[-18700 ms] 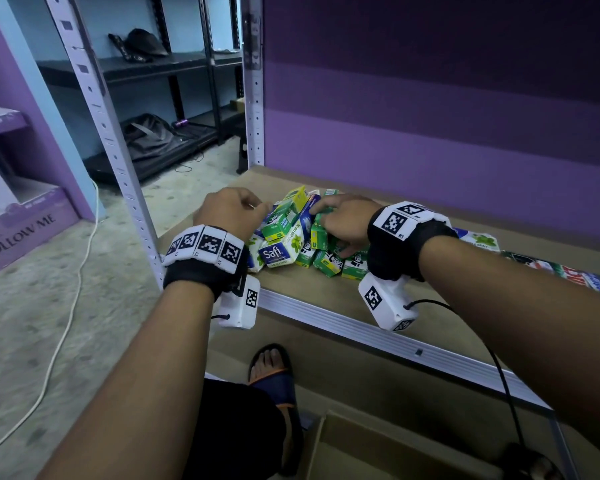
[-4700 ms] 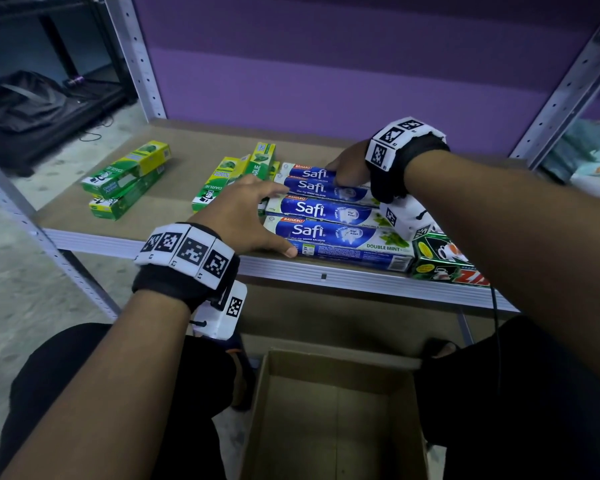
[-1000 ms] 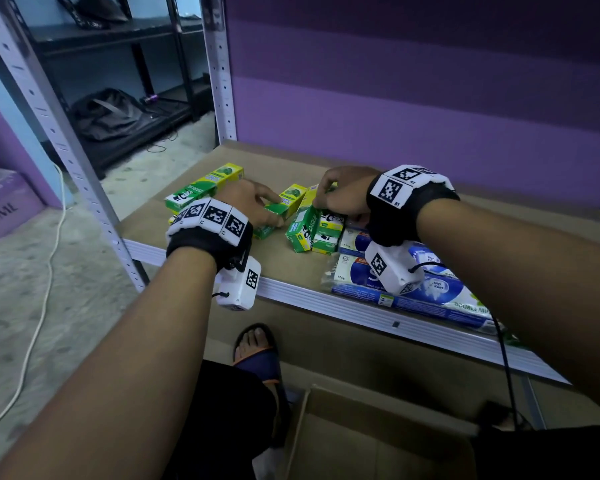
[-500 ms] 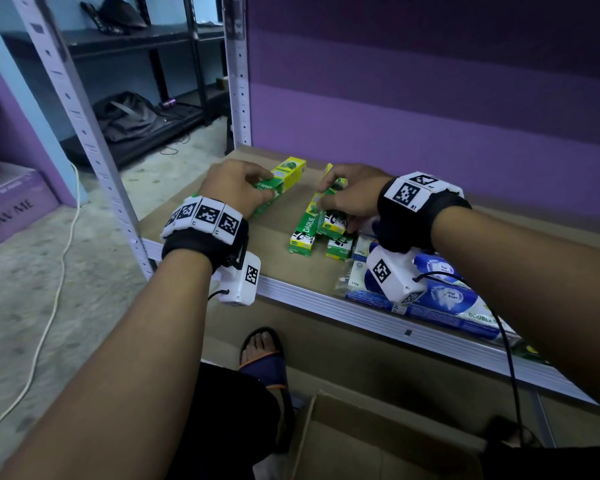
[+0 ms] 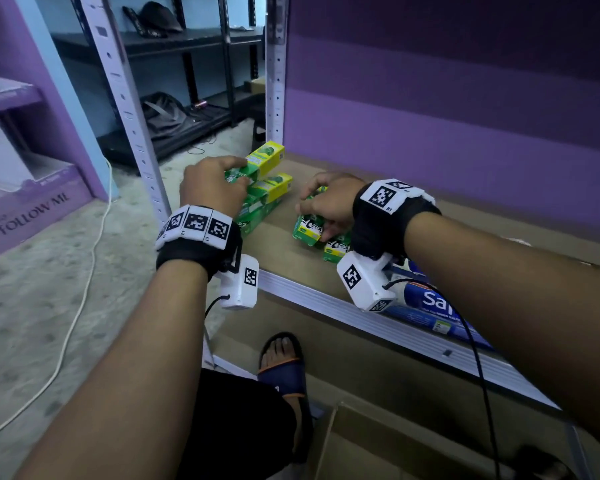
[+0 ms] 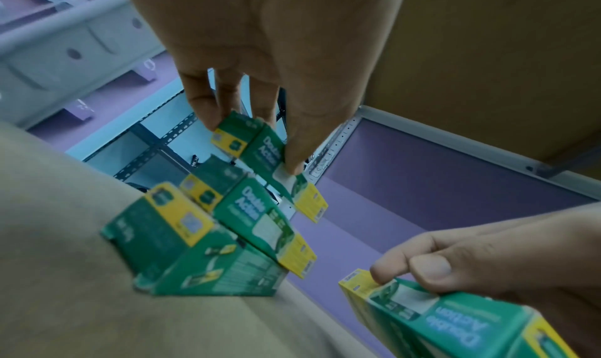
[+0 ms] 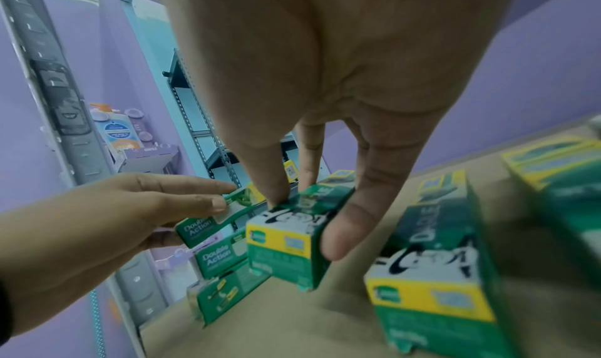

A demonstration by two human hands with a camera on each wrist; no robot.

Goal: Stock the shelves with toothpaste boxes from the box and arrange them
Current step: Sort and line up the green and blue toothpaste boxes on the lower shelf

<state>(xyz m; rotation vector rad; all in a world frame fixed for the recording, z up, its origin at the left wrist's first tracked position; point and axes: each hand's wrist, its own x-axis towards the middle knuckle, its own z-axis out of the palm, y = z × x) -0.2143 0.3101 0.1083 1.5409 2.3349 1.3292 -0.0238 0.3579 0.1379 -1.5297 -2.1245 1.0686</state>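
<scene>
1. Toothpaste boxes, the small green-and-yellow ones, sit in two clusters near the left end of the shelf [image 5: 291,261]: a stack [image 5: 264,199] by the left upright, and a loose group [image 5: 336,249] nearer the middle.
2. Left hand [image 5: 212,188] pinches one green box [image 5: 262,161] by its long sides, thumb on one face and fingers on the other, and holds it raised just above the stack.
3. Right hand [image 5: 329,206] has its grip narrowed on another green box [image 7: 292,237], thumb and fingers on opposite sides, one end tilted off the shelf board.
4. To do this step well, I judge the left box should come down flat and square on the stack, yellow ends matching, with the fingers let go only once it rests fully.
5. Card like this dents easily, so a light pinch looks enough; a hard squeeze would likely crush the panels.
6. Edges: the stack lies close to the shelf's left side and the perforated upright [image 5: 125,109]; a sideways nudge could tip a box onto the floor.
7. Open room: bare board lies behind both clusters toward the purple back panel [image 5: 447,140], and between the two clusters.
8. Blue Safi boxes [image 5: 433,306] fill the front edge to the right, so that side is tight.
</scene>
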